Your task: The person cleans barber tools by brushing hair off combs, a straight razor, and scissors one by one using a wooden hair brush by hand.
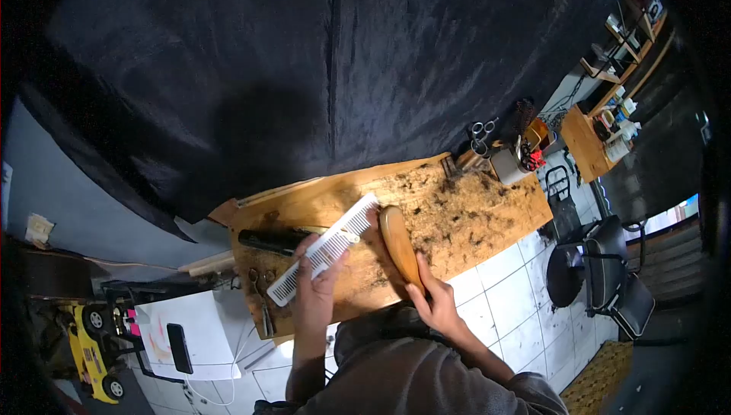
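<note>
My left hand (315,285) is closed around a wide white comb (356,222), which slants up to the right above the wooden table. My right hand (432,298) grips a wooden-handled brush (397,238) by its lower end, its smooth wooden back facing up; the bristles are mostly hidden. The two tools are close together but apart. Beyond my left hand a dark elongated object (263,240) lies on the tabletop, partly covered by the comb and hand. Scissors (263,293) rest at the table's left end.
Dark hair clippings cover much of the wooden table (472,217). At its right end stand a holder with scissors (480,135) and a grey container (509,165). Black cloth (343,57) hangs behind. A phone (179,348), a yellow toy car (90,354) and black chairs (609,270) are around.
</note>
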Demonstrator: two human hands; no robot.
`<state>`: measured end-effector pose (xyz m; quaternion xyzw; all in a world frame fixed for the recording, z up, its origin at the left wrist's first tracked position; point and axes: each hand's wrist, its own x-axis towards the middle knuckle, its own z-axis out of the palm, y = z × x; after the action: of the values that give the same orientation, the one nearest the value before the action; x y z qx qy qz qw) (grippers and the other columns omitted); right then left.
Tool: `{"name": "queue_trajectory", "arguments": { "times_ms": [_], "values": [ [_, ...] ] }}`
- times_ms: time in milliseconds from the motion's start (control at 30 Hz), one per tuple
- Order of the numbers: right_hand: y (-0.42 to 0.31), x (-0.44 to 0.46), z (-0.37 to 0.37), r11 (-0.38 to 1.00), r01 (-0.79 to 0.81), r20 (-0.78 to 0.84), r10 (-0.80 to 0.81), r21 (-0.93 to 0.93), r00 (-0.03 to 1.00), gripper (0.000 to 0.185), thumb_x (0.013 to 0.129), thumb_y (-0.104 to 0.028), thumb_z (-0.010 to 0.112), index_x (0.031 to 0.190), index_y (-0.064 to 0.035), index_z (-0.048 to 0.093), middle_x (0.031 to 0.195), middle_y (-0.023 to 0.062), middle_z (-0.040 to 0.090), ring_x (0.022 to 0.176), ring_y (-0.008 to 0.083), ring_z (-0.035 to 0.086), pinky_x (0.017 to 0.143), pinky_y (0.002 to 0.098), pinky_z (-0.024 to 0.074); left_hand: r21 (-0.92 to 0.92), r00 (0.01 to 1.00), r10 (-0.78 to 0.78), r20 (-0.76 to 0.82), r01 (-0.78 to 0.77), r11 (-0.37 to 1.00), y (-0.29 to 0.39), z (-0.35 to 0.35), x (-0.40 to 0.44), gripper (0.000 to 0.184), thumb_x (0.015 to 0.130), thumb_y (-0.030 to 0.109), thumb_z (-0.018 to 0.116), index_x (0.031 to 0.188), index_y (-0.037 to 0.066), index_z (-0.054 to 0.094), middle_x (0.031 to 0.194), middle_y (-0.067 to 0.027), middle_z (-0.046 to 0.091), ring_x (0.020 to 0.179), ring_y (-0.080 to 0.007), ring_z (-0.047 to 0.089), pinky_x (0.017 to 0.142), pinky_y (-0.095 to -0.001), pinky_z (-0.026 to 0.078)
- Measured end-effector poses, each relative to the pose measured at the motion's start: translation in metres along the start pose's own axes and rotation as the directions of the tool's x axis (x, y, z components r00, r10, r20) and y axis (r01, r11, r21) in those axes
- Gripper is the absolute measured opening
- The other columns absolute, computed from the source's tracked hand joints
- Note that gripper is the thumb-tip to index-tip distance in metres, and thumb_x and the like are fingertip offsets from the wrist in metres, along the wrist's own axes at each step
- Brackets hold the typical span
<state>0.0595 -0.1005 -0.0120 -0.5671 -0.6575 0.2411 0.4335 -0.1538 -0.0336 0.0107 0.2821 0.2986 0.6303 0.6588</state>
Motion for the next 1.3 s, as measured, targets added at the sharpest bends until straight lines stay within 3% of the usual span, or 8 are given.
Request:
{"name": "queue_trajectory", "arguments": {
  "times_ms": [167,433,600,700,767,933,1067,1300],
  "values": [
    [-0.009,-0.007,-0.011,0.994,-0.111,-0.102,0.111,0.009,0.989,0.054,0.090,-0.008,0.060,0.138,0.0084,0.040,0.068,0.0163,0.063,0.059,0.0138,0.059,0.056,0.0270,0.0480,0.095,0.999,0.035,-0.015,-0.033,0.995,-0.015,0.000,-0.002,0.046,0.100,0.035,0.046,0.131,0.001,0.042,0.119,-0.0150,0.056,0.117,-0.0262,0.053,0.105,-0.0479,0.039],
    [-0.005,0.012,-0.023,0.992,-0.126,-0.062,0.127,0.020,0.990,0.056,0.091,-0.011,0.060,0.142,0.0007,0.038,0.085,0.0247,0.067,0.071,0.0263,0.069,0.061,0.0302,0.0506,0.063,1.000,0.002,-0.029,0.000,0.998,-0.035,0.016,0.001,0.046,0.097,0.035,0.052,0.130,0.005,0.044,0.122,-0.0116,0.054,0.115,-0.0232,0.052,0.098,-0.0362,0.042],
    [0.012,-0.011,-0.052,0.931,-0.359,0.030,0.358,0.066,0.933,0.055,0.092,-0.009,0.058,0.142,0.0012,0.036,0.092,0.0200,0.067,0.079,0.0131,0.062,0.074,0.0273,0.0487,0.090,0.996,0.085,-0.028,-0.082,0.993,-0.036,0.037,0.011,0.043,0.098,0.042,0.048,0.127,0.011,0.042,0.126,-0.0131,0.050,0.116,-0.0243,0.053,0.094,-0.0378,0.044],
    [0.006,-0.001,-0.067,0.961,-0.210,-0.008,0.215,0.179,0.977,0.056,0.091,-0.010,0.059,0.141,0.0020,0.037,0.091,0.0184,0.068,0.078,0.0109,0.060,0.073,0.0267,0.0482,0.166,0.998,0.060,-0.036,-0.053,0.985,-0.069,0.036,0.020,0.048,0.096,0.046,0.049,0.127,0.009,0.043,0.121,-0.0120,0.054,0.110,-0.0215,0.056,0.088,-0.0331,0.046],
    [-0.033,0.015,-0.089,0.932,-0.278,0.219,0.229,0.232,0.949,0.050,0.091,-0.013,0.061,0.137,0.0004,0.045,0.128,0.0219,0.057,0.115,0.0273,0.059,0.096,0.0351,0.0458,0.211,0.995,0.003,0.101,-0.024,0.977,-0.070,0.058,0.027,0.042,0.095,0.029,0.058,0.126,0.005,0.044,0.109,-0.0095,0.059,0.099,-0.0166,0.060,0.084,-0.0280,0.048],
    [-0.040,0.026,-0.082,0.978,0.165,0.314,-0.197,0.127,0.929,0.051,0.084,-0.019,0.070,0.131,-0.0055,0.054,0.097,0.0216,0.067,0.083,0.0359,0.066,0.073,0.0380,0.0540,0.505,0.972,-0.026,0.233,-0.098,0.857,-0.086,0.095,0.031,0.038,0.090,0.007,0.063,0.124,0.001,0.048,0.105,-0.0093,0.063,0.093,-0.0113,0.060,0.081,-0.0244,0.049],
    [0.002,0.025,-0.095,0.997,-0.069,0.234,0.075,-0.034,0.969,0.048,0.087,-0.019,0.068,0.130,-0.0041,0.054,0.092,0.0217,0.067,0.079,0.0367,0.067,0.073,0.0385,0.0535,0.307,0.950,-0.142,0.277,0.052,0.950,-0.097,0.081,0.032,0.042,0.090,-0.001,0.060,0.130,-0.002,0.046,0.107,-0.0143,0.065,0.095,-0.0166,0.065,0.084,-0.0268,0.053],
    [0.029,0.050,-0.119,0.941,-0.339,-0.049,0.340,0.026,0.939,0.049,0.092,-0.018,0.062,0.135,-0.0003,0.048,0.087,0.0209,0.068,0.071,0.0216,0.067,0.069,0.0333,0.0536,0.607,0.977,-0.101,0.190,-0.036,0.794,-0.074,0.091,0.033,0.044,0.088,-0.004,0.062,0.129,-0.005,0.046,0.107,-0.0153,0.066,0.096,-0.0186,0.066,0.084,-0.0278,0.054]
  ]
}}
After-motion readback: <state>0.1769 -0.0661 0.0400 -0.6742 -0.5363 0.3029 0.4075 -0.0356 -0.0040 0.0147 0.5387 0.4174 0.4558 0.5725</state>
